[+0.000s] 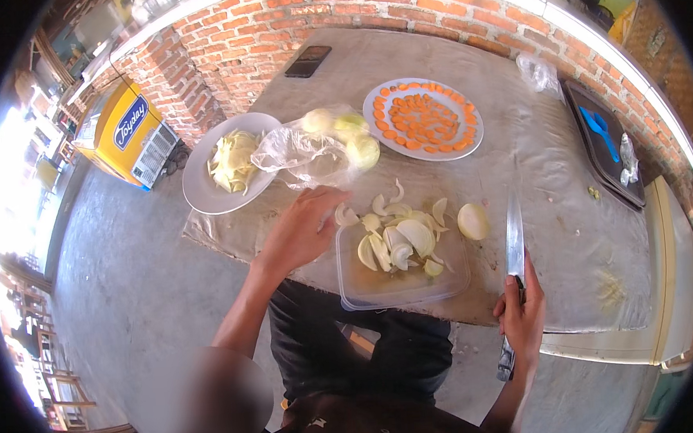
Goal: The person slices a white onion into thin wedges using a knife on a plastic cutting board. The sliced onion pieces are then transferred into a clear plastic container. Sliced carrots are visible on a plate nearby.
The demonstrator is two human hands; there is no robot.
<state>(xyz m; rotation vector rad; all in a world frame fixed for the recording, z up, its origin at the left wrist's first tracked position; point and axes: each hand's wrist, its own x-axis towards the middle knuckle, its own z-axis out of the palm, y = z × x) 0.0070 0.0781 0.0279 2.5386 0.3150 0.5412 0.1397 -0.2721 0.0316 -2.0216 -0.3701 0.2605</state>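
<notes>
My right hand (pixel 523 313) grips the dark handle of a kitchen knife (pixel 515 231), its blade pointing away from me over the table. My left hand (pixel 303 227) hovers at the table's near edge with thumb and fingers apart. Its fingertips are close to an onion slice (pixel 345 215); contact cannot be made out. Cut onion pieces (pixel 403 237) lie heaped on a clear plastic lid (pixel 406 298), some spilling past its far edge. Between the heap and the blade rests a halved onion (pixel 473 221). Beyond my left hand, a plastic bag (pixel 305 154) holds several peeled onions (pixel 362 151).
A plate (pixel 198 183) of sliced pale vegetable overhangs the table's left edge. Farther back are a plate (pixel 371 112) of orange carrot slices and a phone (pixel 309 61). At right, a dark tray (pixel 592 145) carries blue utensils (pixel 599 127). A brick wall (pixel 382 3) bounds the far side.
</notes>
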